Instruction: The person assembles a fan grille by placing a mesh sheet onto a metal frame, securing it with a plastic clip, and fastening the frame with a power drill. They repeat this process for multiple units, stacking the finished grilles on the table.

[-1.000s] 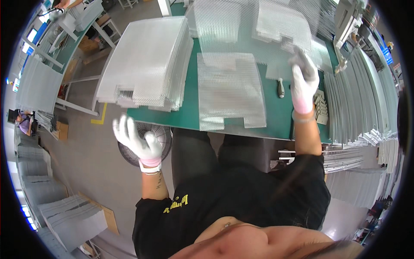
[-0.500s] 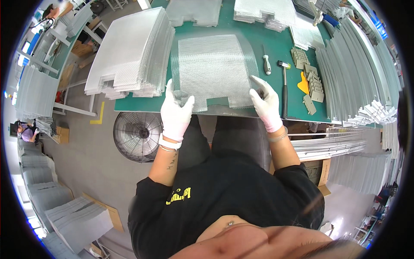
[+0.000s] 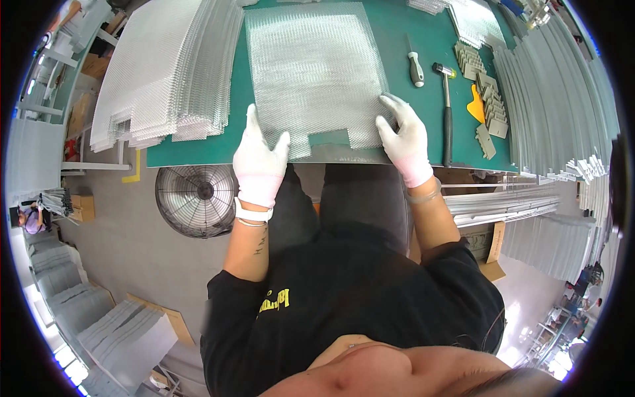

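A silvery mesh sheet (image 3: 311, 73) with a rectangular notch in its near edge lies flat on the green tabletop in front of me. At its near left corner is my left hand (image 3: 261, 162) in a white glove, fingers stretched along the side and thumb apart. My right hand (image 3: 407, 142), also gloved, rests by the near right edge with its fingers extended and thumb spread. Both hands are open and frame the sheet; whether another sheet lies beneath it I cannot tell.
A tall stack of notched mesh sheets (image 3: 159, 73) stands at left. To the right lie a screwdriver (image 3: 415, 69), a hammer (image 3: 447, 119), a yellow scraper-like piece (image 3: 475, 104) and several beige plates (image 3: 493, 109). Metal strips (image 3: 549, 99) crowd the far right. A floor fan (image 3: 202, 198) stands below the table's left side.
The mesh layers, offset and blurred before, now look lined up as one flat sheet. My hands stay at its near corners. The view has shifted, so the table's far part shows less.
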Demonstrator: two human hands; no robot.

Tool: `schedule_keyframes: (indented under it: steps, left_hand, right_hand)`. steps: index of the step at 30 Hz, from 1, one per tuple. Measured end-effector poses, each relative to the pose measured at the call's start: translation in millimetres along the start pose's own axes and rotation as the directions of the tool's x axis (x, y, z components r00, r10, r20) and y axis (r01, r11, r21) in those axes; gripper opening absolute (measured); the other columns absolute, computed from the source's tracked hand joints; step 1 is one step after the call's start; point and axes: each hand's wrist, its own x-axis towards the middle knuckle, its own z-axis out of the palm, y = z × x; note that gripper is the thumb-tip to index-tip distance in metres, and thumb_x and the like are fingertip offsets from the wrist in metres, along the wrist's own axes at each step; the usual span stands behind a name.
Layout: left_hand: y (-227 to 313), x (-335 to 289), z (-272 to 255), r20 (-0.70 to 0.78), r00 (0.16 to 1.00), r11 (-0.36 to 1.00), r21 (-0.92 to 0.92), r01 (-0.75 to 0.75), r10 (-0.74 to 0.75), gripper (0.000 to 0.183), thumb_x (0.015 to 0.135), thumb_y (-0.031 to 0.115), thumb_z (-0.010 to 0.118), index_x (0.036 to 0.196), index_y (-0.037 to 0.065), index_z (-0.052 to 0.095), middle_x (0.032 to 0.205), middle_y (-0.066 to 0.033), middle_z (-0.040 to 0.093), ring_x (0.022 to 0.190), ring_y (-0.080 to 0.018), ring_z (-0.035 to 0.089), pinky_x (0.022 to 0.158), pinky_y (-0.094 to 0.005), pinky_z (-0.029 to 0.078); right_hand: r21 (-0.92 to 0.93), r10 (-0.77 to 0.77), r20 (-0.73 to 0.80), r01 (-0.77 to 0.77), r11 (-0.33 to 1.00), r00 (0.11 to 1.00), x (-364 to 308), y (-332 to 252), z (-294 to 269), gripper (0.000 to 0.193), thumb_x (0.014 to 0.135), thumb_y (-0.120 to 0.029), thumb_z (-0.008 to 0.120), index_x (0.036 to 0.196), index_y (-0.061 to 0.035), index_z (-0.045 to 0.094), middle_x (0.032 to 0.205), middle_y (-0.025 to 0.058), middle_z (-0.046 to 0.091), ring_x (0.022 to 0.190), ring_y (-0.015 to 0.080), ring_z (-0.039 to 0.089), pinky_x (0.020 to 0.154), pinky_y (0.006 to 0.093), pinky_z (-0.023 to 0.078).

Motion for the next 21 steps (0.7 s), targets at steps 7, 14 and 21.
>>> schedule_keyframes:
  steps: [7,14,21]
  left_hand:
    - [1.1,5.2,-1.1,0.036,0.998,0.999,0.022,0.045,-0.046,0.076,0.083,0.026,0.074,0.143,-0.006,0.040,0.134,-0.0264,0.056,0.124,-0.0359,0.056,0.104,-0.0377,0.045]
    - [-2.0,7.1,1.3,0.039,0.999,0.996,0.090,0.016,-0.020,0.078,0.082,0.029,0.073,0.144,-0.005,0.039,0.133,-0.0255,0.056,0.120,-0.0362,0.058,0.100,-0.0382,0.048]
    - [6.7,9.8,-4.6,0.117,0.987,0.993,0.063,0.099,-0.106,0.076,0.083,0.027,0.073,0.143,-0.006,0.040,0.138,-0.0256,0.053,0.128,-0.0357,0.053,0.106,-0.0383,0.043]
  right_hand:
    - [-0.065,0.009,0.051,-0.005,0.998,0.999,7.9,-1.6,-2.4,0.035,0.085,-0.014,0.065,0.119,-0.0052,0.066,0.124,0.0151,0.064,0.115,0.0307,0.062,0.099,0.0354,0.048]
    - [-0.128,0.002,0.064,0.007,0.992,0.998,8.0,-0.5,0.4,0.034,0.086,-0.016,0.065,0.119,-0.0091,0.065,0.125,0.0136,0.064,0.114,0.0305,0.062,0.097,0.0358,0.050]
    - [-0.163,0.022,0.082,-0.008,0.987,0.996,6.0,-5.7,-3.0,0.036,0.086,-0.015,0.065,0.121,-0.0084,0.065,0.127,0.0149,0.062,0.115,0.0327,0.060,0.098,0.0360,0.049]
